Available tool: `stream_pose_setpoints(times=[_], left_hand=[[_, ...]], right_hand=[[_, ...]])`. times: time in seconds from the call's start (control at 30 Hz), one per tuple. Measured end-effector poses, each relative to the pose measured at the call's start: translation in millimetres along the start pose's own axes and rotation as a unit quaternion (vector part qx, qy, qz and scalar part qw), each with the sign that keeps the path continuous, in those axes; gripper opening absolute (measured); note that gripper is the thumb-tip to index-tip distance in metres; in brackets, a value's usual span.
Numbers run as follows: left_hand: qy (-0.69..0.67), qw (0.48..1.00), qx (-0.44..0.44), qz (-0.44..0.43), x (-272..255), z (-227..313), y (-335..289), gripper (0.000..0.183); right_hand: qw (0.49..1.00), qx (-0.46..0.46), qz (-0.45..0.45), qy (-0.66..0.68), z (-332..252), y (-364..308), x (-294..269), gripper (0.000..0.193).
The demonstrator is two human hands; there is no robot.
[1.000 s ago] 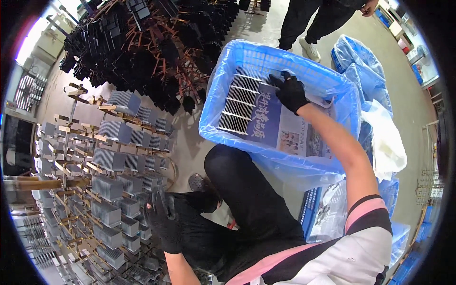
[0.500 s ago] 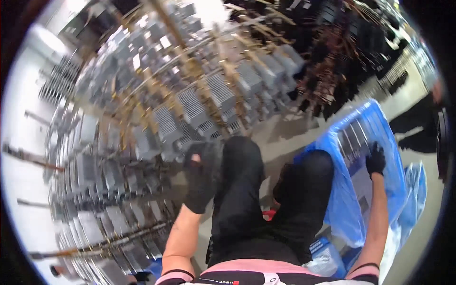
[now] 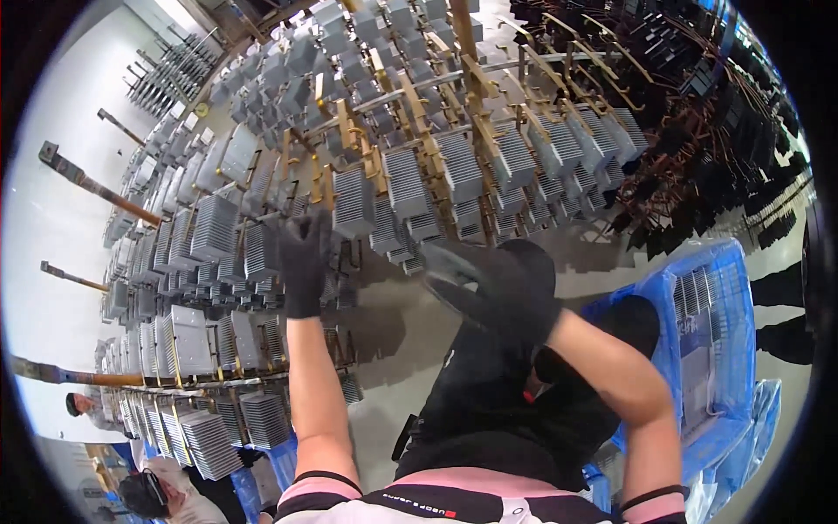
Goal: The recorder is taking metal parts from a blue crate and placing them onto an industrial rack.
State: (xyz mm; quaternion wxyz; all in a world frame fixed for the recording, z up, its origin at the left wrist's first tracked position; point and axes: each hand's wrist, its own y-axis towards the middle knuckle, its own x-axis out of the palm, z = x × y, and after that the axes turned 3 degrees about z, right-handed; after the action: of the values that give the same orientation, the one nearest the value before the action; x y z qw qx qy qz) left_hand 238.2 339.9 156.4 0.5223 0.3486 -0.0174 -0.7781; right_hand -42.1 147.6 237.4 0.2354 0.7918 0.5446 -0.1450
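Both of my hands wear dark gloves. My left hand (image 3: pixel 304 266) is raised in front of the racks, its thumb and fingers apart, with nothing visible between them. Close beside it hang grey finned metal blocks, one finned block (image 3: pixel 353 203) just to its right. My right hand (image 3: pixel 502 288) is stretched out over my knee, its fingers spread and pointing left toward the hanging blocks; it holds nothing. To my right stands a blue crate (image 3: pixel 738 301) lined with blue plastic film, with finned metal parts (image 3: pixel 694 293) inside it.
Brass-coloured hooks (image 3: pixel 362 140) carry several rows of grey blocks ahead and to the left. Rack bars (image 3: pixel 105 192) jut out at the left. Dark hanging parts (image 3: pixel 698 166) fill the far right. A co-worker (image 3: pixel 166 498) is at the lower left; another person's dark legs (image 3: pixel 781 314) show at the right.
My right hand has left the crate and come across to the left, over my knee. My left hand has risen toward the hanging blocks. The view has turned, and the racks show sharper.
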Motion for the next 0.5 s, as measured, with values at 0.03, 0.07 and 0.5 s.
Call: stream_pose_setpoints(times=[0.03,0.07,0.5], left_hand=[[0.061,0.997,-0.001,-0.048,-4,-5,6,0.034],[0.111,0.989,0.006,-0.100,3,-5,18,0.032],[0.168,0.954,0.214,-0.124,14,-8,41,0.025]], right_hand=[[0.999,-0.006,-0.027,0.038,17,23,32,0.045],[0.997,-0.008,-0.044,0.066,53,45,67,0.050],[0.868,0.211,0.107,0.436,121,162,191,0.052]])
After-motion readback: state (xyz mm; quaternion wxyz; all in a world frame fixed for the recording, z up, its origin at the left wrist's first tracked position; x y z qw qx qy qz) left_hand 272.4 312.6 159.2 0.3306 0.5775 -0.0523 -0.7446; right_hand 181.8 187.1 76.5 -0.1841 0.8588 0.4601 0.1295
